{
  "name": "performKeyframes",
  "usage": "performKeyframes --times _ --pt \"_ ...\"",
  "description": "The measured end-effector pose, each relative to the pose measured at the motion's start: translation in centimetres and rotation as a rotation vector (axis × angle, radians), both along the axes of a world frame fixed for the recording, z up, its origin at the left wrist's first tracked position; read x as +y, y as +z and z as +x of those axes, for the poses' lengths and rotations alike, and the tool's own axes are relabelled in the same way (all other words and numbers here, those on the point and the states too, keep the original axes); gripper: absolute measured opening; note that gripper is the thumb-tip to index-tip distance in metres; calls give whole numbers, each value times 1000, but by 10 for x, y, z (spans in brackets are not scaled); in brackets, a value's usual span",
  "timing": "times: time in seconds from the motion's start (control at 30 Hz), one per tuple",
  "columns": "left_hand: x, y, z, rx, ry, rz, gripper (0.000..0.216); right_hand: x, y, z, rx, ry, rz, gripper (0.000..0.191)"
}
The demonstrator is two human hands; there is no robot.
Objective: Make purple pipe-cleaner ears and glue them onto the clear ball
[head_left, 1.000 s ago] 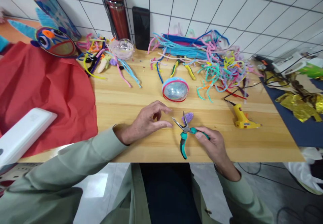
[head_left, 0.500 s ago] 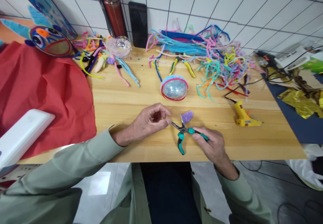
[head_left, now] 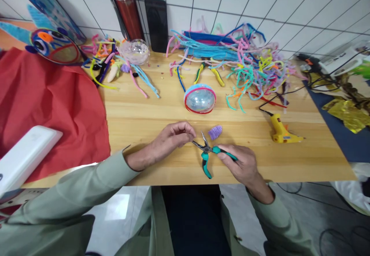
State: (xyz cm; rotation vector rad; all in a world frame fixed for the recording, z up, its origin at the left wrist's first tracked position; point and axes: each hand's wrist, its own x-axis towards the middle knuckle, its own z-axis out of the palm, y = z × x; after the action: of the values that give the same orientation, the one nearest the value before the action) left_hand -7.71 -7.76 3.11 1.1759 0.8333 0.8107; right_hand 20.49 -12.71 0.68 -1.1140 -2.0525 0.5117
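My right hand (head_left: 243, 163) is wrapped round one handle of the needle-nose pliers (head_left: 206, 149), which have teal and black grips. The pliers' jaws are spread apart and the other handle points toward the front edge. At the tip of the left jaw, my left hand (head_left: 175, 137) has its thumb and fingertips pinched together; what is between them, if anything, is too small to make out. A purple fuzzy coiled piece (head_left: 215, 132) lies on the table just beyond the jaws. Farther back sits a clear plastic dome (head_left: 200, 99) edged in pink, red and blue.
Colourful pipe cleaners (head_left: 214, 48) are heaped at the back, with yellow-handled pliers (head_left: 217, 77) beside them. A yellow glue gun (head_left: 281, 129) with a cord lies right. Red cloth (head_left: 72, 109) and a white power bank (head_left: 31, 156) are left. A phone (head_left: 156, 25) leans on the wall.
The pliers have shifted slightly left, away from the purple piece. My left hand's fingers have drawn closer together at the jaw tip.
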Motion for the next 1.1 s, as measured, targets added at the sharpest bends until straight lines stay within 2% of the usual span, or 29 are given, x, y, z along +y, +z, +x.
performKeyframes --times 0.17,0.27,0.4,0.63,0.73,0.87,1.1 --pt "2 -9 3 -75 -14 -146 13 -1 1 0 18 0 -37 20" --pt "3 -12 2 -81 -28 -144 21 -3 0 1 30 -9 -38 18" --pt "2 -12 -4 -86 -71 17 32 -4 -2 3 17 -51 -87 21" --pt "4 -11 -7 63 -138 481 23 -5 2 5 89 -66 -187 22" --pt "6 -14 -5 96 -121 513 23 -5 2 6 102 -74 -232 25" --pt "7 -17 -5 113 -125 454 28 -5 1 8 113 -96 -269 29" --pt "8 -11 -4 80 -159 501 29 -3 0 7 141 -82 -281 27"
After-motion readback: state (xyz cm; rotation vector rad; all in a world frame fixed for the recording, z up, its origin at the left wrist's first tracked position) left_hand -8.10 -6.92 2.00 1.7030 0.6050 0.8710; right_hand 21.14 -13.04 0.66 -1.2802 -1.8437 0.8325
